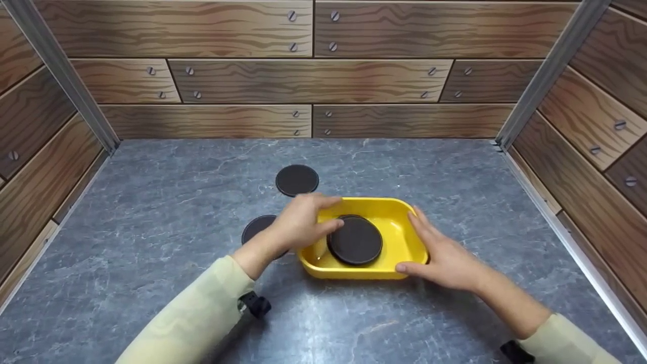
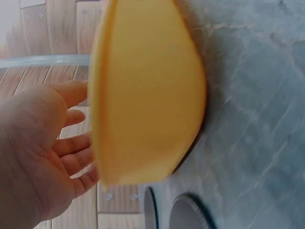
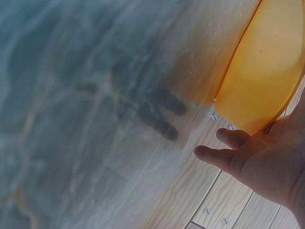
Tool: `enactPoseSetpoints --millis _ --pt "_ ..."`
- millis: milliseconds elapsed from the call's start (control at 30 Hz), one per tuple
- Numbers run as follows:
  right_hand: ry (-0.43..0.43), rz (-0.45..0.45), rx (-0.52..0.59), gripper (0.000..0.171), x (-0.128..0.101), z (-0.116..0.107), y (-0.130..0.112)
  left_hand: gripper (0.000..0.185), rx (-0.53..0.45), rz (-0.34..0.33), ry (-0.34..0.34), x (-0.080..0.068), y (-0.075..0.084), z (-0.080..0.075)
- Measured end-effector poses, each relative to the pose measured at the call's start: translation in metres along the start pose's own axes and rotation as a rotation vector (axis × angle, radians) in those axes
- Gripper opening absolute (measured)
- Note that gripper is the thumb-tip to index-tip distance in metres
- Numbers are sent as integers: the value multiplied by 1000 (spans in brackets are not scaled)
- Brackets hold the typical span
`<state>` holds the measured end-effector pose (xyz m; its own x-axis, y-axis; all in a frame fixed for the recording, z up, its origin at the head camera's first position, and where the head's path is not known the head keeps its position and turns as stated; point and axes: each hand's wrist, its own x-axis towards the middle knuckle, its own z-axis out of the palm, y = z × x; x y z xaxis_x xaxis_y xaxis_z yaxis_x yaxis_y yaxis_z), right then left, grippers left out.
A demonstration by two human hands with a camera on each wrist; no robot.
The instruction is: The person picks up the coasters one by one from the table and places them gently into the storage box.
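The left hand (image 1: 301,222) is spread over a yellow tray (image 1: 399,245) holding one black disc (image 1: 357,243), and the right hand (image 1: 449,260) grips the tray.

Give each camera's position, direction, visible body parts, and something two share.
Head: on the head, facing forward and down at the yellow tub; left hand, right hand, sleeves show.
Left wrist: on that wrist, facing the tub; left hand shows.
Right wrist: on that wrist, facing table and tub; right hand shows.
Both wrist views share the tub.
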<state>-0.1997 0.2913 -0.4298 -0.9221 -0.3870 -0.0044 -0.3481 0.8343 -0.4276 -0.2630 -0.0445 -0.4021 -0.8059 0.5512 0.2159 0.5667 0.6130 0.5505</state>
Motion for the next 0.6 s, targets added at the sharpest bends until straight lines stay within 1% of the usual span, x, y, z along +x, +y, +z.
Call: enactPoseSetpoints --millis 167,300,400,533,600 --pt "3 -11 9 118 0 1 1 46 -68 8 153 -6 -13 -20" --pt "10 -24 14 117 -1 1 2 46 -114 -38 237 -13 -29 -36" --pt "8 -25 15 117 0 1 3 48 -164 -97 243 -19 -42 -45" --pt "3 -24 13 118 0 1 3 51 -207 -185 210 -31 -62 -52" --pt "3 -26 15 117 0 1 2 53 -214 -212 192 -37 -71 -54"
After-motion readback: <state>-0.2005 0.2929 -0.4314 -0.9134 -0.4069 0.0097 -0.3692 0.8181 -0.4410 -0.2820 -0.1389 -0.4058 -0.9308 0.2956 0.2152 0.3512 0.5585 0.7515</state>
